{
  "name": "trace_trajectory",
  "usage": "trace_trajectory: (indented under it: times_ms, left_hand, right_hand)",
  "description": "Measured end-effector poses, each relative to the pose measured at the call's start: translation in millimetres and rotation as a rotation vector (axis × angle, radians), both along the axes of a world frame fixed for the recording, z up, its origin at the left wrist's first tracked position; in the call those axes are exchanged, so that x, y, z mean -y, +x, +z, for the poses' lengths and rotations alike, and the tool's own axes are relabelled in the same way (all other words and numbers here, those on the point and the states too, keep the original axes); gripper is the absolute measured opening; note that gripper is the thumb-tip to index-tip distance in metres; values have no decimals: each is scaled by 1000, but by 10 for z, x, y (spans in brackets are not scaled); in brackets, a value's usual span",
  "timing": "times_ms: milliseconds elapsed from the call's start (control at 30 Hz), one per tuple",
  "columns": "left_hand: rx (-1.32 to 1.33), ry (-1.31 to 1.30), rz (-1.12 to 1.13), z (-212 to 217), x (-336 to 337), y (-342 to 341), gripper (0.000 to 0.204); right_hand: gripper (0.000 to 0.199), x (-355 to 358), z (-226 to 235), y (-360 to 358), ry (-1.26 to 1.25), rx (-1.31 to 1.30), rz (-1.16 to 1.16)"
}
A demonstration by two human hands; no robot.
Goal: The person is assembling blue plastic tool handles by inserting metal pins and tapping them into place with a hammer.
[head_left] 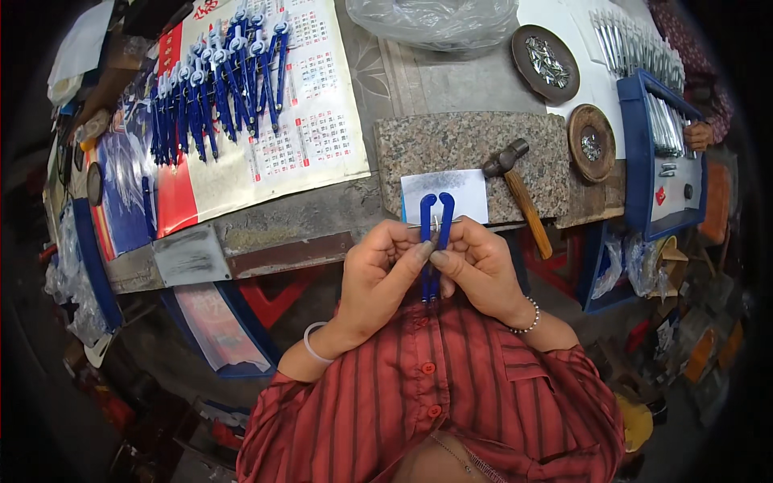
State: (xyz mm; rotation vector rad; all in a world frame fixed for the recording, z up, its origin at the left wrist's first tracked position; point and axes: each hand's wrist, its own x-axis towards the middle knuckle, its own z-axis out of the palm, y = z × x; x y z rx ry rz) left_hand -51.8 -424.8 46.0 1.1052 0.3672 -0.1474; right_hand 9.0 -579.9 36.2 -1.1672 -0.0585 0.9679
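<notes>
In front of my chest, my left hand (pixel 382 270) and my right hand (pixel 485 270) pinch a pair of blue legs (pixel 427 211) between thumbs and fingertips. The legs stand side by side with hooked upper ends curling towards each other, much like the parts of a drawing compass. A small metal piece (pixel 436 221) shows between them, and thin metal also shows at my fingertips. My fingers hide the middle of the legs. Just beyond lies a grey-smudged white paper (pixel 451 190) on a speckled stone slab (pixel 451 141). A hammer (pixel 523 197) with a wooden handle rests on the slab's right part.
Many assembled blue compass-like tools (pixel 217 88) lie on a calendar sheet (pixel 322 153) at the left. Two round dishes (pixel 523 64) (pixel 573 153) hold small metal parts. A blue tray (pixel 636 153) stands at the right, near another person's hand (pixel 698 136). Clear plastic (pixel 435 20) lies at the back.
</notes>
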Motion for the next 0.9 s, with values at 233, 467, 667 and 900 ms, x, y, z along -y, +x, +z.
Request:
trace_trajectory:
  times_ms: [233,467,667,900]
  left_hand:
    - [-56,-47,90,-12,-14,-317,16]
    - [-97,-124,162,-40,-77,-568,18]
    - [-22,-37,222,-147,-149,-653,15]
    - [-15,-14,240,-178,-329,-671,20]
  right_hand:
    - [18,-54,-47,-198,31,-32,69]
    - [15,-172,-105,-342,-26,-6,183]
    - [16,-314,-98,-357,-93,61,234]
    - [19,-506,-53,-263,-152,109,292]
